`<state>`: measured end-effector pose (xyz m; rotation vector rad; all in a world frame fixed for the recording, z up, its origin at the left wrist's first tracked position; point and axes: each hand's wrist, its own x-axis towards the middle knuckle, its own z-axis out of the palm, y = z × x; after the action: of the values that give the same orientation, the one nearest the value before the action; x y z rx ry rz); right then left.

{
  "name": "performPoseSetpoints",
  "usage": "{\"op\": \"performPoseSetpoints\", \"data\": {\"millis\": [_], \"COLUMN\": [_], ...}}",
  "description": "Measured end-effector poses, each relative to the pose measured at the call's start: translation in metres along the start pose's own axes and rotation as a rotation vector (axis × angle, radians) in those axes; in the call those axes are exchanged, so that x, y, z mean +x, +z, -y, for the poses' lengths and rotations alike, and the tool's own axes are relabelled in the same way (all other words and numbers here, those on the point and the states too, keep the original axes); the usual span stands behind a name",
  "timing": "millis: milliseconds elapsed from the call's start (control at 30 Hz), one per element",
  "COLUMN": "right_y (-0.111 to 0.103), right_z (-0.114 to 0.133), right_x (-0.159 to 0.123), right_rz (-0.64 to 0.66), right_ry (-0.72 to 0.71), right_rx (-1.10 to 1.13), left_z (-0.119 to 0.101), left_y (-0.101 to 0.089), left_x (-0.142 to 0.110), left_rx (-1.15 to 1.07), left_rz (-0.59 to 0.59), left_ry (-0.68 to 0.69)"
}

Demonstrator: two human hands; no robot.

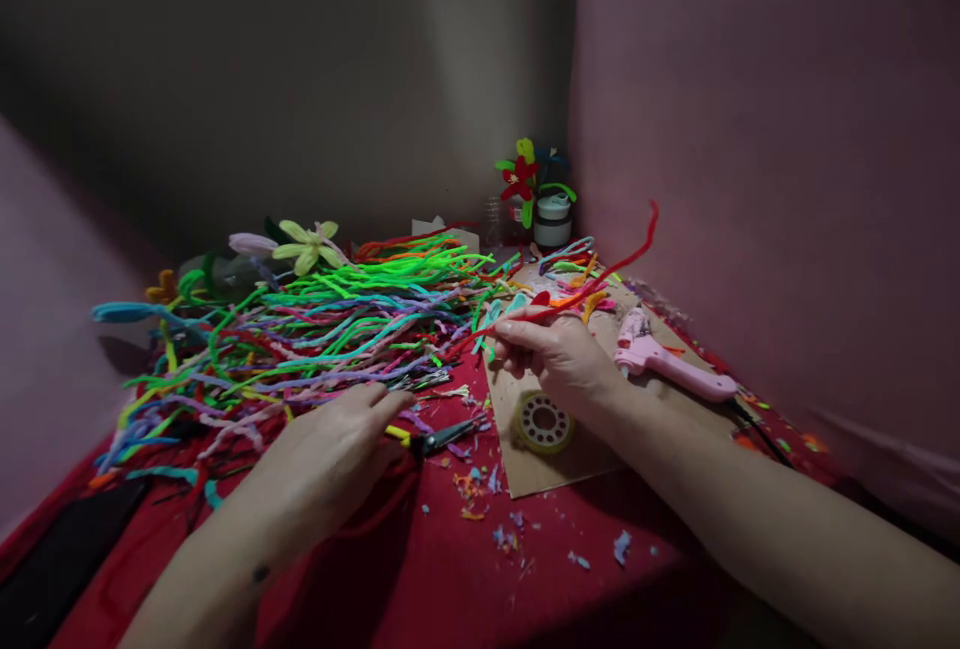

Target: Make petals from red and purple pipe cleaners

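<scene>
My right hand (551,354) is closed in a pinch on a red pipe cleaner (611,269) that runs up and to the right toward the pink wall. My left hand (341,434) lies palm down, fingers stretched out, on the red cloth at the near edge of a big heap of coloured pipe cleaners (315,329). Its fingertips are right next to the yellow handle of a pair of pliers (439,437); whether they touch it I cannot tell.
A cardboard sheet (555,464) lies under my right hand with a roll of tape (541,422) and a pink glue gun (664,359) on it. Finished pipe-cleaner flowers (306,244) lie at the back left, another flower (525,179) beside a white jar (553,221). Cut scraps dot the red cloth (480,569).
</scene>
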<state>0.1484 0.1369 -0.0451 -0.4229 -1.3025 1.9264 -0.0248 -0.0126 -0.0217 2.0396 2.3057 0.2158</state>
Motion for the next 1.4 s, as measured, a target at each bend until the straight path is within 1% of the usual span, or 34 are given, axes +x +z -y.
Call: {"op": "performPoseSetpoints", "data": {"millis": [33,67,133,167,200,233,267,300,333,400,533,633,667,733,767,867,900,933,1067,1167,1267,1333,1400], "right_y": [0.002,0.004,0.009,0.012,0.014,0.016,0.017,0.018,0.018,0.017,0.007,-0.002,-0.004,-0.006,-0.006,-0.002,-0.001,0.000,0.004,0.007,0.010,0.012,0.013], "right_z": [-0.001,-0.002,-0.003,-0.003,-0.004,-0.006,-0.007,-0.009,-0.010,-0.012,-0.005,0.006,0.008,0.011,0.011,0.006,0.004,0.002,-0.004,-0.008,-0.012,-0.014,-0.014], "right_x": [-0.001,-0.003,-0.006,-0.008,-0.009,-0.011,-0.012,-0.013,-0.013,-0.012,-0.002,0.007,0.009,0.012,0.012,0.010,0.009,0.008,0.003,-0.001,-0.003,-0.004,-0.004], "right_rz": [0.026,0.050,0.089,0.110,0.127,0.142,0.152,0.156,0.152,0.127,0.013,-0.128,-0.172,-0.214,-0.208,-0.139,-0.124,-0.114,-0.061,0.003,0.058,0.052,0.022], "right_ry": [0.008,0.019,0.048,0.064,0.081,0.096,0.109,0.123,0.133,0.147,0.147,0.162,0.156,0.143,0.139,0.136,0.134,0.134,0.138,0.144,0.113,0.070,0.036], "right_rx": [0.030,0.060,0.102,0.107,0.104,0.091,0.080,0.073,0.071,0.082,0.165,0.310,0.345,0.377,0.383,0.403,0.411,0.419,0.414,0.310,0.210,0.152,0.086], "left_z": [-0.009,-0.020,-0.041,-0.049,-0.056,-0.061,-0.064,-0.065,-0.064,-0.061,-0.045,-0.028,-0.023,-0.016,-0.014,-0.015,-0.018,-0.022,-0.042,-0.053,-0.057,-0.057,-0.057], "left_y": [-0.001,0.000,0.006,0.010,0.015,0.020,0.023,0.026,0.027,0.024,0.010,0.002,0.001,-0.002,-0.003,-0.004,-0.004,-0.003,0.006,0.013,0.016,0.018,0.018], "left_x": [0.002,0.005,0.011,0.015,0.018,0.021,0.024,0.026,0.027,0.027,0.020,0.016,0.016,0.016,0.017,0.019,0.020,0.020,0.023,0.025,0.027,0.026,0.026], "left_rx": [-0.125,-0.335,-0.883,-1.167,-1.424,-1.617,-1.752,-1.830,-1.849,-1.775,-1.465,-1.288,-1.252,-1.283,-1.369,-1.752,-1.842,-1.891,-1.854,-1.762,-1.664,-1.610,-1.566], "left_rz": [-0.081,-0.113,-0.075,-0.007,-0.017,-0.079,-0.137,-0.190,-0.228,-0.246,-0.195,-0.193,-0.216,-0.280,-0.332,-0.498,-0.527,-0.526,-0.383,-0.354,-0.335,-0.326,-0.343], "left_ry": [-0.045,-0.079,-0.216,-0.268,-0.314,-0.347,-0.373,-0.392,-0.404,-0.431,-0.503,-0.498,-0.482,-0.436,-0.411,-0.350,-0.335,-0.320,-0.258,-0.245,-0.268,-0.306,-0.321]}}
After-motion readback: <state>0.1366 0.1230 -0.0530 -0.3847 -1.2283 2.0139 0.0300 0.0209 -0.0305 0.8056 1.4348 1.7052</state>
